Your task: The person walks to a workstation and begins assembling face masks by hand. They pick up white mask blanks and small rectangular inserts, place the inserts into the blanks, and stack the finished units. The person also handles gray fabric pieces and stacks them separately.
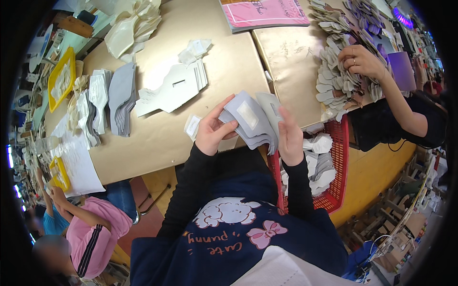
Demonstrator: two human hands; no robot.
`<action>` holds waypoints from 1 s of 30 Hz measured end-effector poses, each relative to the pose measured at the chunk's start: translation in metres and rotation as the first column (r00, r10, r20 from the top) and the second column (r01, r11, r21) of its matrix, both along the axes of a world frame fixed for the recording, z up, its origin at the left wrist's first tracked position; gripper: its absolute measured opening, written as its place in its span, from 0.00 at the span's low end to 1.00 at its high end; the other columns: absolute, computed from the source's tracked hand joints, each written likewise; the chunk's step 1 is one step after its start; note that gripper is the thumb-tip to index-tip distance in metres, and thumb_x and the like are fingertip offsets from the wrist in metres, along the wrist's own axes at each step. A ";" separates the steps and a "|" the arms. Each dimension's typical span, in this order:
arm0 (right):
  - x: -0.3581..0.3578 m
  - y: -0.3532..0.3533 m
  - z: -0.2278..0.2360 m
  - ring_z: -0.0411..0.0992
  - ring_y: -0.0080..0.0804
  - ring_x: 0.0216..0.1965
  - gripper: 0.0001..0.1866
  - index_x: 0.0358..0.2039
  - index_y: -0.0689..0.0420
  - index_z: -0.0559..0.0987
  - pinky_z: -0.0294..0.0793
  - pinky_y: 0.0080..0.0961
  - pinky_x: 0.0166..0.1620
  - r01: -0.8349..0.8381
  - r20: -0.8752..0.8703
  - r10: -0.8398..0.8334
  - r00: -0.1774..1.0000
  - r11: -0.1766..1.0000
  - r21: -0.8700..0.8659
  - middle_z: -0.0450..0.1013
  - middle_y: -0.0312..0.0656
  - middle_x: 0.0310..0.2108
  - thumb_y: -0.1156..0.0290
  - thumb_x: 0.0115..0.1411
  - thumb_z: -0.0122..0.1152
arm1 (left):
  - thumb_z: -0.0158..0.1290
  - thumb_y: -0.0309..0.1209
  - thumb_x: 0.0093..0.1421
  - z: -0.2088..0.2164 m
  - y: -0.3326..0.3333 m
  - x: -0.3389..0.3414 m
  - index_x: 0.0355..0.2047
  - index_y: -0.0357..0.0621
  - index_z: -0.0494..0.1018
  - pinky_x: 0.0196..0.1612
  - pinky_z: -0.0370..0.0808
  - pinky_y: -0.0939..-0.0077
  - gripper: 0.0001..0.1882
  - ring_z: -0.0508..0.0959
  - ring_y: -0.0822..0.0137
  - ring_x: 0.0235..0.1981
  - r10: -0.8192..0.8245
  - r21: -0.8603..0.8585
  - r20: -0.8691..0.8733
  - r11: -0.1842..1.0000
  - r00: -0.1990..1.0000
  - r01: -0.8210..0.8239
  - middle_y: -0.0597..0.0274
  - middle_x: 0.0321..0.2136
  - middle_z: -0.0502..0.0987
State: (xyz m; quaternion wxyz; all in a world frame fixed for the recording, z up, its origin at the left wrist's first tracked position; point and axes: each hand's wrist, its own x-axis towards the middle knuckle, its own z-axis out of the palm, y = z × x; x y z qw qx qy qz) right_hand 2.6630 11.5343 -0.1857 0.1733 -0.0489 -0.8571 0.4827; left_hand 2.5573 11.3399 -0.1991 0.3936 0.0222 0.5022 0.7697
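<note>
My left hand [215,127] grips a stack of grey cut-out pieces [242,125] over the table's front edge, thumb on top. The top piece bears a pale rectangular patch [247,116]. My right hand [291,140] is at the stack's right side, beside a lighter grey slotted piece [270,109] standing out from it. Motion smears its fingers, so I cannot tell whether they hold that piece. A small white piece with a patch [192,125] lies by my left wrist. Beyond it is a fanned pile of white slotted pieces [169,90].
Piles of grey pieces [123,95] and white pieces [99,100] stand at left, near a yellow tray [51,90]. A pink book [267,14] lies at the back. A red basket [339,164] is beside my right arm. At right, a co-worker's hand [360,61] touches heaped pieces.
</note>
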 end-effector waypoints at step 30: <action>-0.008 0.061 0.017 0.74 0.41 0.52 0.26 0.60 0.68 0.68 0.70 0.31 0.55 0.258 0.029 -0.268 0.963 0.947 0.193 0.73 0.54 0.54 0.84 0.59 0.47 | 0.55 0.31 0.66 -0.021 -0.014 0.001 0.65 0.42 0.62 0.56 0.72 0.71 0.28 0.75 0.69 0.52 0.033 -0.034 -0.355 0.998 0.934 -0.048 0.56 0.57 0.73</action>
